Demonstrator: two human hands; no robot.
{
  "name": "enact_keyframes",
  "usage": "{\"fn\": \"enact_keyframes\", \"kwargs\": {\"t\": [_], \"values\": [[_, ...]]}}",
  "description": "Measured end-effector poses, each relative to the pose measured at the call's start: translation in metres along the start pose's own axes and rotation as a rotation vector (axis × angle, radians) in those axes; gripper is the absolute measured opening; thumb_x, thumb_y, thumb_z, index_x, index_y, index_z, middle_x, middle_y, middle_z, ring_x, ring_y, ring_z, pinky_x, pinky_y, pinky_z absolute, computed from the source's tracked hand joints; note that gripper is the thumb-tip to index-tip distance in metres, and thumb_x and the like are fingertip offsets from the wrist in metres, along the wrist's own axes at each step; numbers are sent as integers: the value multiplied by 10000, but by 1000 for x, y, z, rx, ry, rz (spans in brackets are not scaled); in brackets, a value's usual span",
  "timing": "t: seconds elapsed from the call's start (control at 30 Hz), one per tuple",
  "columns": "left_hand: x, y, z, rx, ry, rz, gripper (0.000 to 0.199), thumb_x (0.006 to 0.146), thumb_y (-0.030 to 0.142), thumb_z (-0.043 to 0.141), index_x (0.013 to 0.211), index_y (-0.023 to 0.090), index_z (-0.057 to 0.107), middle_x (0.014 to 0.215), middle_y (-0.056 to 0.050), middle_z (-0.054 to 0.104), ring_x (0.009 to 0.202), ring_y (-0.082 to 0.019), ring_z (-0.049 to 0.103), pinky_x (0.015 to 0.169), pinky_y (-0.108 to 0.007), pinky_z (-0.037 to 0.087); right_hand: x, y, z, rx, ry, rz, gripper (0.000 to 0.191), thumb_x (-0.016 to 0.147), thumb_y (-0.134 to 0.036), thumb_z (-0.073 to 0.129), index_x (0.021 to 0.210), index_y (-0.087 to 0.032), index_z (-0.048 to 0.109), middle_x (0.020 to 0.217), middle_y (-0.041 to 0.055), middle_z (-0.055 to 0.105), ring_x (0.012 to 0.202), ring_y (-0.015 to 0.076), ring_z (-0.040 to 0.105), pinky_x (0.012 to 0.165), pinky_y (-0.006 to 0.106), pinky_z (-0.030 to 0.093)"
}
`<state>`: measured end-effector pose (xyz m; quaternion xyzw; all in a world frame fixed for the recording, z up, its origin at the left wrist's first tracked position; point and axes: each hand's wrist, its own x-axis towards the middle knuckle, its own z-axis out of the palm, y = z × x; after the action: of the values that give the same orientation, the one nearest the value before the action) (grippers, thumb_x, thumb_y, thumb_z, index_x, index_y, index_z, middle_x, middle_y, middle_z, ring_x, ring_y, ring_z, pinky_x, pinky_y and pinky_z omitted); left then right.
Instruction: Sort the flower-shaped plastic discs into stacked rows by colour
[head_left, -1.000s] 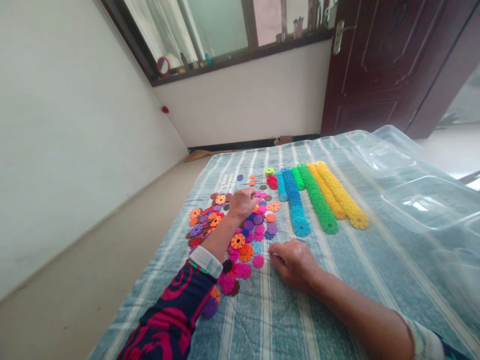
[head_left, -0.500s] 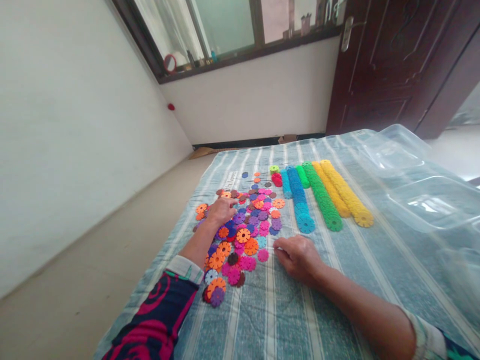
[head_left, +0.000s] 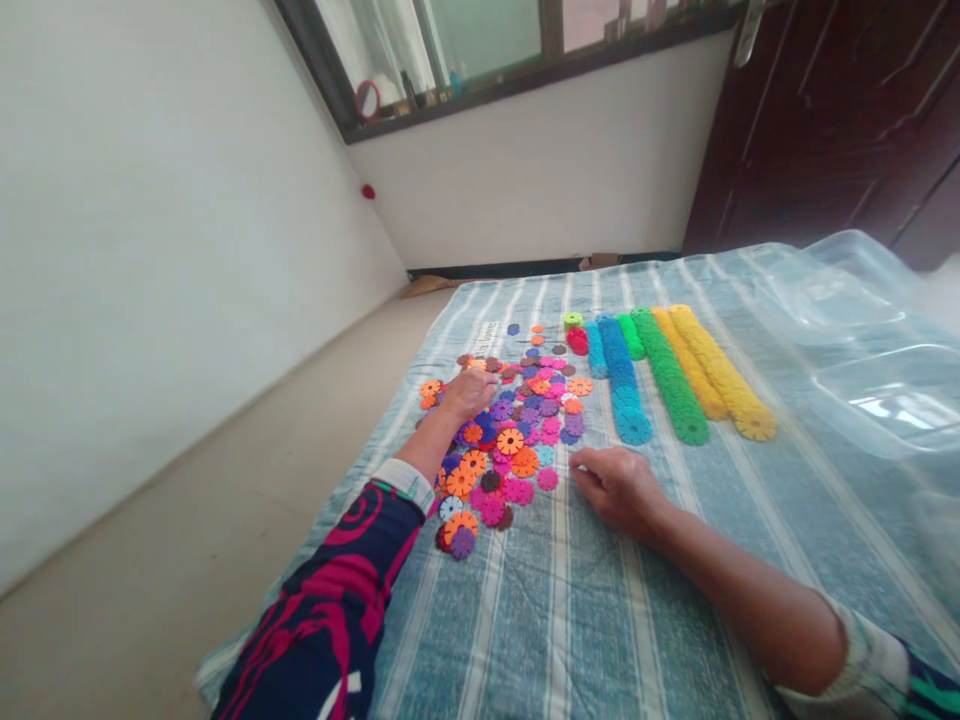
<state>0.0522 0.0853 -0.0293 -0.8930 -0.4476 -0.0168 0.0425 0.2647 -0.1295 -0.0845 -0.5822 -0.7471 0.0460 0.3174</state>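
Note:
My left hand (head_left: 472, 392) reaches over the upper left of a loose pile of notched plastic discs (head_left: 511, 441), in orange, pink, purple, blue and brown. Its fingers are closed and point right; whatever may be between the tips is hidden. To the right of the pile, my right hand (head_left: 616, 488) rests on the striped cloth (head_left: 562, 610) with curled fingers. No disc shows between its thumb and forefinger. A single pink disc (head_left: 547, 479) lies just left of its fingertips.
Beyond my right hand lie overlapping rows of discs: blue (head_left: 619, 370), green (head_left: 667, 375) and yellow (head_left: 721, 370). Short red (head_left: 577, 341) and lime (head_left: 573, 320) stacks sit at their left end. Clear plastic containers (head_left: 892, 400) stand at the right.
The whole scene has shifted right and slightly up as the view turned. My left hand stays over the same part of the pile, its fingers drawn closer together. My right hand keeps its place.

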Motion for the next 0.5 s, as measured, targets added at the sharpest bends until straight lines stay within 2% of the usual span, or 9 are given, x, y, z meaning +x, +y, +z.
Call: {"fn": "enact_keyframes", "kwargs": {"t": [0.17,0.33,0.5], "values": [[-8,-5,1,-18,75,-84,300,886,174,408,857,137,705,893,-110,707,843,-194,640,779,-276,471,-1,2,0,4,-15,2,206,874,-229,494,853,-195,696,671,42,691,622,166,609,599,265,296],[-17,-10,1,-101,215,-162,285,877,210,420,757,168,676,808,-86,697,788,-188,625,741,-269,455,-1,2,0,5,-15,2,218,882,-237,481,851,-193,692,678,46,693,631,171,611,602,267,298],[-15,3,-6,-252,251,-136,287,859,246,444,707,170,675,719,-54,677,712,-173,605,698,-264,442,0,0,0,-2,-16,20,190,874,-236,501,842,-205,686,660,31,676,625,158,590,600,263,284]]}}
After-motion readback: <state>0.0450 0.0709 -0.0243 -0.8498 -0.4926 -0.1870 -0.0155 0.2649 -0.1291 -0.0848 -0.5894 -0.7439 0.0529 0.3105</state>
